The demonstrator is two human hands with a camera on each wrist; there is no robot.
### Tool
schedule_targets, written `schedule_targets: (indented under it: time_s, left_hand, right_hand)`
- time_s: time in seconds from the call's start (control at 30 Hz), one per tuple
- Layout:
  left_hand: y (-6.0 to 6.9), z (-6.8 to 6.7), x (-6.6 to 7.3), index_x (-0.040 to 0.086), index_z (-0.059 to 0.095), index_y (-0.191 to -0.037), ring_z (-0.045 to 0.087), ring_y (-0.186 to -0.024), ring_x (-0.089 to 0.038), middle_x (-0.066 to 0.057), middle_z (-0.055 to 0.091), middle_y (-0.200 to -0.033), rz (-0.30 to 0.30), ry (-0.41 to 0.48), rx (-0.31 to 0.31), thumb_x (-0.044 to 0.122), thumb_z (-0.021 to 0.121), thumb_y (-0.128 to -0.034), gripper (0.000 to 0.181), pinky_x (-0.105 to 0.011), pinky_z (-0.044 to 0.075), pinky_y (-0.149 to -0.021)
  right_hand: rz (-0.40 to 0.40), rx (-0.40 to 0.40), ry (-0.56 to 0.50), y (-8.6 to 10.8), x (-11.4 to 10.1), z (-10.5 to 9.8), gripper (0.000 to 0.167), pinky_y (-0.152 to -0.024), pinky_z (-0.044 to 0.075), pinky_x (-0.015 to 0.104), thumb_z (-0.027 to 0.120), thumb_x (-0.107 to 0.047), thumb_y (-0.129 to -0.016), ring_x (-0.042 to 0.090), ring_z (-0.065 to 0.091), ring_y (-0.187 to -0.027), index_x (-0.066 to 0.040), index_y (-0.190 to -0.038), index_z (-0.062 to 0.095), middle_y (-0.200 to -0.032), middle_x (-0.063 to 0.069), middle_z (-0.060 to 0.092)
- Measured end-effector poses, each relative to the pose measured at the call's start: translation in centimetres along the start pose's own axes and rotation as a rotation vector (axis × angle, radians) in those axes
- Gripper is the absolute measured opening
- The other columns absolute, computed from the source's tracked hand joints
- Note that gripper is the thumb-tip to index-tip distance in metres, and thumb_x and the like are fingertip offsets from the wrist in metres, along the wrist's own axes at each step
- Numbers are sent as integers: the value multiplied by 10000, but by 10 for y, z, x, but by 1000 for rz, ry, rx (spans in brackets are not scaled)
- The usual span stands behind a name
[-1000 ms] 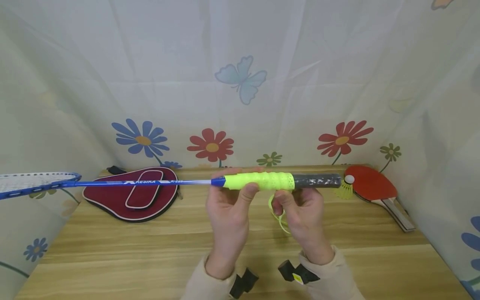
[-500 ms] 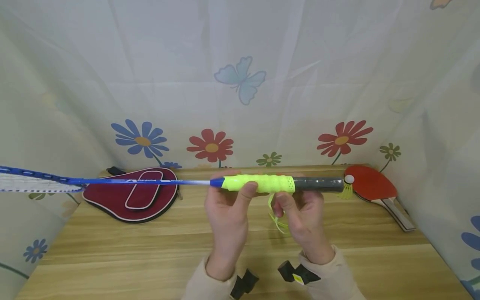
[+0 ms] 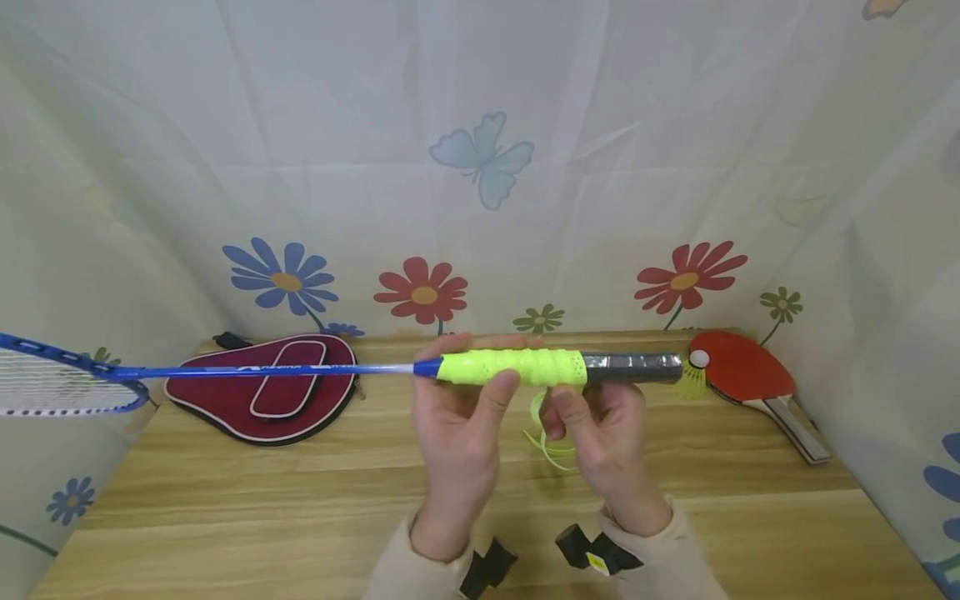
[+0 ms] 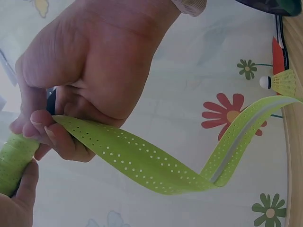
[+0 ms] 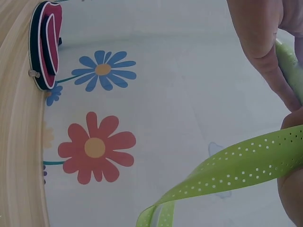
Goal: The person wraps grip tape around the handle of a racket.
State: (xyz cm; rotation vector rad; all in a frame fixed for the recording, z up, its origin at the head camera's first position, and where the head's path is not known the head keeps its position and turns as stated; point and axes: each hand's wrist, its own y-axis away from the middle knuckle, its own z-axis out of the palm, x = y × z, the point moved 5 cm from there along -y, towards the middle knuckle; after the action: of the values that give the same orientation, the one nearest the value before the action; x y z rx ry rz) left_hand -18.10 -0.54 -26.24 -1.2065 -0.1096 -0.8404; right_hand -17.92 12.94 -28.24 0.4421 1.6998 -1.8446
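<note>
Wrapping looks underway mid-frame: left hand [image 3: 459, 433] grips the racket handle [image 3: 633, 367], right hand [image 3: 607, 433] pinches tape [image 4: 142, 161], next turn wanting tension.

Pale, creased hangings [image 3: 315, 125] enclose the wood-grained table [image 3: 262, 508] at the back and both sides. Printed flowers [image 3: 423, 294] dot their lower part, beneath a light-blue butterfly [image 3: 492, 173].

maroon case [image 3: 232, 404], paddle [image 3: 742, 368] (red-faced), yellow shuttlecock [image 4: 282, 82]
</note>
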Motion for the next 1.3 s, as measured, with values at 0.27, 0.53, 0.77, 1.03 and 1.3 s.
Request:
schedule_targets:
  time_s: [0.27, 0.53, 0.77, 1.03, 1.3]
  left_hand:
    - [4, -7, -3, -22, 441, -1167, 689, -945, -311, -164, 702, -1042, -102, -46, 145, 88, 681, -899, 376, -386, 577, -826]
    - [2, -6, -1, 43, 414, -1222, 656, -989, -307, -182, 671, -1078, -121, -58, 88, 72, 619, -951, 341, -368, 557, -868]
    - [1, -3, -1, 73, 339, -1352, 609, -1111, -372, -248, 588, -1199, -169, 59, 36, -108, 484, -940, 473, -480, 484, -985]
    - [4, -8, -7, 2, 401, -1271, 655, -1026, -283, -159, 665, -1105, -232, 7, 132, 64, 594, -959, 372, -480, 541, -882]
    - [4, -11, -8, -51, 448, -1155, 672, -907, -242, -126, 644, -994, -241, -12, 210, 98, 658, -926, 345, -492, 576, -781]
  right_hand:
    - [-6, -1, 52, 0, 1, -1, 176, -415, 452, 234, 615, -40, -947, 130, 504, -492, 118, -922, 541, -617, 72, 559]
    - [1, 30, 33, 3, 2, 0, 178, -378, 415, 241, 621, -29, -940, 128, 477, -460, 121, -945, 525, -600, 69, 547]
    - [-3, 42, 68, 2, 4, -2, 141, -356, 399, 228, 602, -7, -942, 115, 461, -427, 110, -904, 534, -554, 63, 525]
    - [-16, 30, 81, 1, 3, -6, 185, -368, 396, 229, 621, -28, -941, 114, 470, -454, 129, -965, 526, -569, 61, 526]
    - [-40, 56, 125, 4, 6, -7, 281, -330, 382, 204, 671, -117, -927, 118, 458, -400, 125, -863, 543, -534, 82, 528]
